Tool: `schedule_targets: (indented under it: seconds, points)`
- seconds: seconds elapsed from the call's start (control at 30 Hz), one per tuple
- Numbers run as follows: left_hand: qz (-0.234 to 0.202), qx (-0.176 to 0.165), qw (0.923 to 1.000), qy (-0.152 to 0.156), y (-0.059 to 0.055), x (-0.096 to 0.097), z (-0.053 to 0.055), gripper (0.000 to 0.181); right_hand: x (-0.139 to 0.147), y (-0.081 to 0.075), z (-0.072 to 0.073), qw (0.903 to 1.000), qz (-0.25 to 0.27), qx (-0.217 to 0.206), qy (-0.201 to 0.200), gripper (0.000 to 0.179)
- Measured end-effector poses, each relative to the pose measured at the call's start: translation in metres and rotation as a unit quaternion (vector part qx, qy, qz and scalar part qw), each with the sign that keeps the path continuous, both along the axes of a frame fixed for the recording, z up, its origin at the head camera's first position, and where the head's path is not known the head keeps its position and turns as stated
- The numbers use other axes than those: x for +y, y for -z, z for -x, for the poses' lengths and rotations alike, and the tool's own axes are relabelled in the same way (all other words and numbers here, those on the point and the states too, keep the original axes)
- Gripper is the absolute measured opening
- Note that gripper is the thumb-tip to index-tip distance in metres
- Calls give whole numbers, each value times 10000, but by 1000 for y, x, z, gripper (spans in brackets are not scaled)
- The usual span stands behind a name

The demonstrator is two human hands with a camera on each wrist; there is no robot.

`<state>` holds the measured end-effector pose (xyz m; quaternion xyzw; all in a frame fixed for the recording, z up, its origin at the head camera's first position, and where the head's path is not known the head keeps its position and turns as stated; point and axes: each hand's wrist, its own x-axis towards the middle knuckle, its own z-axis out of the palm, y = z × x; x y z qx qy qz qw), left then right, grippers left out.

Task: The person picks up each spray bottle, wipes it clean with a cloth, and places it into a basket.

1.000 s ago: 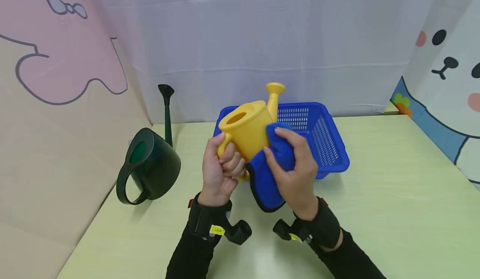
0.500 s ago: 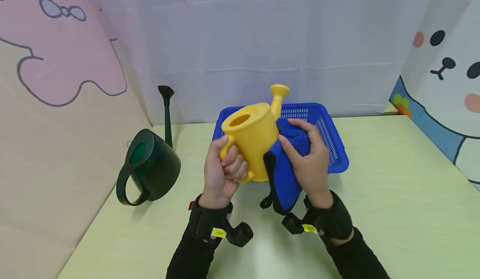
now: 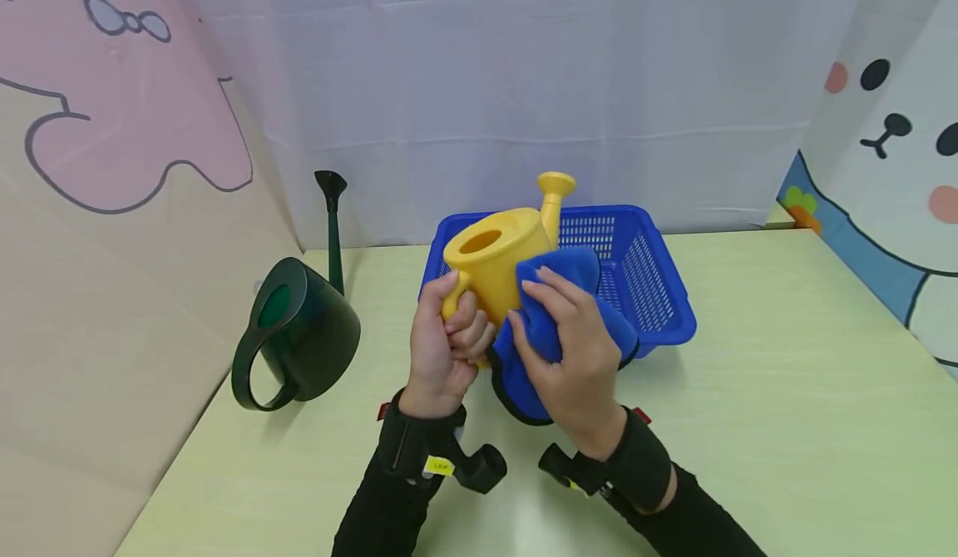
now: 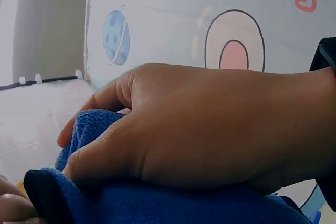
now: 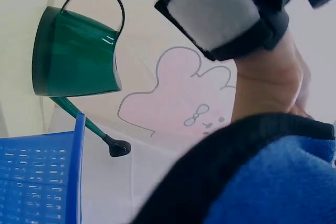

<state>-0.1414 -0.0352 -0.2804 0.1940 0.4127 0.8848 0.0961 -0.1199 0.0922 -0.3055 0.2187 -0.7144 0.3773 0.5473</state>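
Over the front of the basket, a yellow watering can (image 3: 494, 266) is held tilted, its spout pointing up and away. My left hand (image 3: 441, 357) grips the can's handle with curled fingers. A blue cloth (image 3: 516, 382) with black edging lies against the can's right side, bunched in my right hand (image 3: 576, 366). The left wrist view shows this right hand (image 4: 199, 124) from the side, with thumb and fingers pinching the cloth (image 4: 147, 203). In the right wrist view the cloth (image 5: 278, 182) hides much of the left hand. The can's lower body is covered.
A blue perforated basket (image 3: 674, 316) stands at the back middle of the light table (image 3: 793, 391). To the left is a dark green watering can (image 3: 314, 332), also visible in the right wrist view. Printed curtains hang behind and at both sides.
My right hand with the cloth goes right and up along the can's side, then back left and down. The yellow can shifts slightly right, and my left hand keeps its grip.
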Motion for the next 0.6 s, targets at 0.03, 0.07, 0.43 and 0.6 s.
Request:
schedule_targets:
  seconds: [0.03, 0.07, 0.43, 0.6]
  points:
    - [-6, 5, 10000, -16, 0, 0, 0, 50, -1, 0, 0, 9998, -118, 154, 37, 32]
    - [-5, 9, 10000, -35, 0, 0, 0, 50, -2, 0, -1, 9992, -222, 314, 59, 30]
    - [129, -98, 9998, -87, 2, 2, 1, 50, -1, 0, 4, 9991, -117, 403, -115, 30]
    - [276, -93, 9996, 4, 1, 1, 0, 50, 11, -4, 8, 9943, 769, -498, -540, 36]
